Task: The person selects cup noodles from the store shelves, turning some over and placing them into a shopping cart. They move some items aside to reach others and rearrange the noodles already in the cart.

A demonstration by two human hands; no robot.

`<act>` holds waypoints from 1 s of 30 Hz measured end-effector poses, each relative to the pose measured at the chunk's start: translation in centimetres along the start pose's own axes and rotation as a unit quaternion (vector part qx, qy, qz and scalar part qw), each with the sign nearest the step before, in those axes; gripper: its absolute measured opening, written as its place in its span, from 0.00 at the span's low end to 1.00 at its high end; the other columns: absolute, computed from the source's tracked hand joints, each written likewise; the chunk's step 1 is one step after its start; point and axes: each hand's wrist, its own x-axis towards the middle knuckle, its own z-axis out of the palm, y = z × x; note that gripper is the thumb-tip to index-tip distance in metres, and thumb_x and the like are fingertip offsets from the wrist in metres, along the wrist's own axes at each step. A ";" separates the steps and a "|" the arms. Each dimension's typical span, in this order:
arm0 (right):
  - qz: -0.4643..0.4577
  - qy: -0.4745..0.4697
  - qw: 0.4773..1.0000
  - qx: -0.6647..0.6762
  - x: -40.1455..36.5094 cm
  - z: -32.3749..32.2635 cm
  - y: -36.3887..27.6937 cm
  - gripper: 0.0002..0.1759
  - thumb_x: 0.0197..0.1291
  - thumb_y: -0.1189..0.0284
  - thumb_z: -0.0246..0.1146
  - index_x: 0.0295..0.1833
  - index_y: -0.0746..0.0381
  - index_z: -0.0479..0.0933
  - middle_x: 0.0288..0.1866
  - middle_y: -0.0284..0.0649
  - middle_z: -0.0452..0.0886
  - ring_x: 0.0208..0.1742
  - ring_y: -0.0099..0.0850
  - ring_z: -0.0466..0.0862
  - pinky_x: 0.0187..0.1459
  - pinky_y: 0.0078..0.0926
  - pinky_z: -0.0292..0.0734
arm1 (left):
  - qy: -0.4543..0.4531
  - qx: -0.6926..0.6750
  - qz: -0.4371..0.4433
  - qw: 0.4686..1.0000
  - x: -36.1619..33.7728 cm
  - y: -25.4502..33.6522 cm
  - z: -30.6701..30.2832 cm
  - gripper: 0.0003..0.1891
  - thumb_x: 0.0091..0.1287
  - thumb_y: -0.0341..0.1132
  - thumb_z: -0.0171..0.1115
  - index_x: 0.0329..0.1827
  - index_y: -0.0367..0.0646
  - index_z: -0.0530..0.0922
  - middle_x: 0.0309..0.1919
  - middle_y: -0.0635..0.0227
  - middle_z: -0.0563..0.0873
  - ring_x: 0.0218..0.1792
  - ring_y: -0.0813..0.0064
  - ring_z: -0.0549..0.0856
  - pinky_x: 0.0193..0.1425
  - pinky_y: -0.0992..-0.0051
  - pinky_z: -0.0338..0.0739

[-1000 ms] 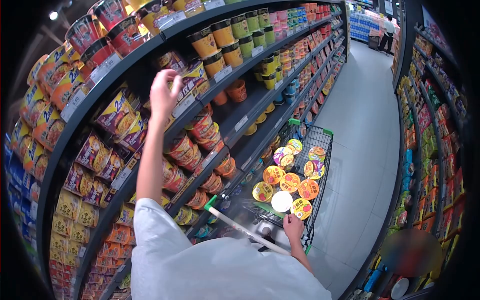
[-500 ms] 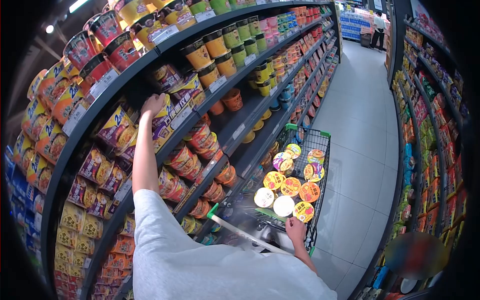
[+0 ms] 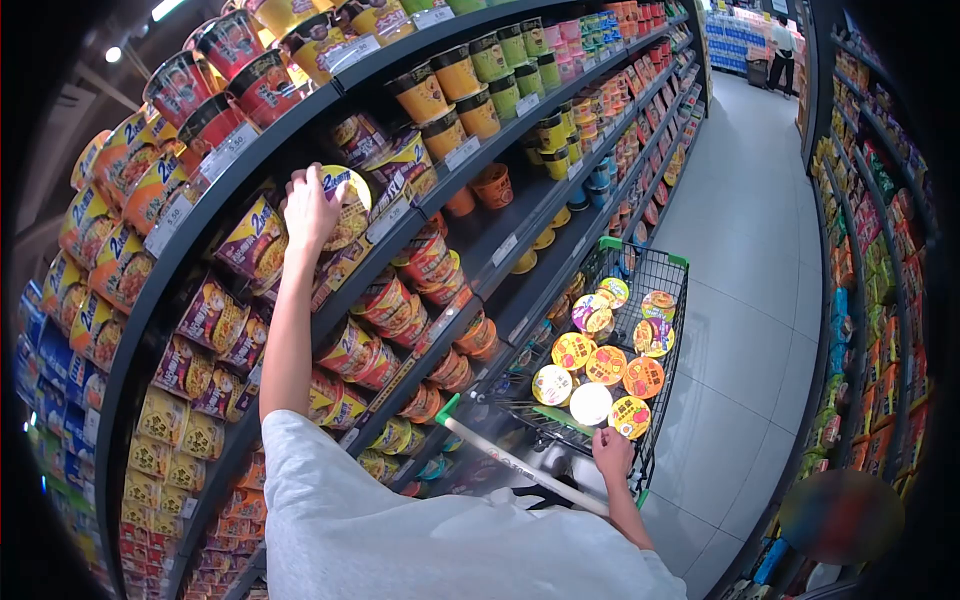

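Note:
My left hand (image 3: 311, 212) is closed on the rim of an instant noodle cup (image 3: 346, 210) with a yellow-and-white lid, tilted toward me at the front of the shelf. Purple noodle cups (image 3: 252, 238) stand left of it, and more sit behind and to the right. My right hand (image 3: 612, 453) is lower right, its fingers curled at the near edge of the shopping cart (image 3: 655, 440); the fingertips are partly hidden. In the cart, several noodle cups (image 3: 606, 365) stand with round lids facing up, one yellow-and-red cup (image 3: 630, 417) just beyond my right hand.
The cart's pale handle (image 3: 510, 460) runs between me and the basket. Shelves of cups (image 3: 480, 110) line the left side; packets (image 3: 860, 300) fill the right shelf. A tiled floor (image 3: 745, 230) stretches between them. Far down the aisle stands a person (image 3: 782, 55).
My left hand has drawn a noodle cup out of the shelf gap, its lid now showing. My right hand stays at the cart. The whole view has shifted slightly.

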 end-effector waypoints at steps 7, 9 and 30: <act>0.007 -0.006 1.000 0.000 0.0 -0.2 -0.4 0.14 0.66 0.59 0.66 0.37 0.60 0.84 0.31 0.45 0.88 0.35 0.47 0.88 0.40 0.47 0.82 | -0.061 -0.101 0.009 0.993 0.4 1.7 -7.1 0.31 0.55 0.46 0.82 0.51 0.40 0.72 0.49 0.53 0.79 0.52 0.53 0.82 0.54 0.56 0.78; 0.006 -0.007 1.000 -0.003 0.0 -0.3 -0.4 0.14 0.66 0.59 0.66 0.38 0.59 0.84 0.31 0.45 0.88 0.35 0.47 0.88 0.40 0.47 0.82 | -0.066 -0.117 0.063 0.989 0.5 0.7 -7.9 0.31 0.54 0.45 0.83 0.49 0.38 0.71 0.47 0.51 0.79 0.55 0.52 0.81 0.55 0.59 0.78; 0.005 0.000 0.999 0.032 0.2 -0.5 -0.8 0.12 0.64 0.63 0.68 0.34 0.60 0.81 0.29 0.44 0.87 0.33 0.49 0.88 0.39 0.49 0.81 | -0.171 -0.305 0.142 0.926 -10.7 11.1 -12.4 0.30 0.40 0.38 0.82 0.41 0.39 0.71 0.62 0.52 0.74 0.62 0.54 0.77 0.62 0.59 0.78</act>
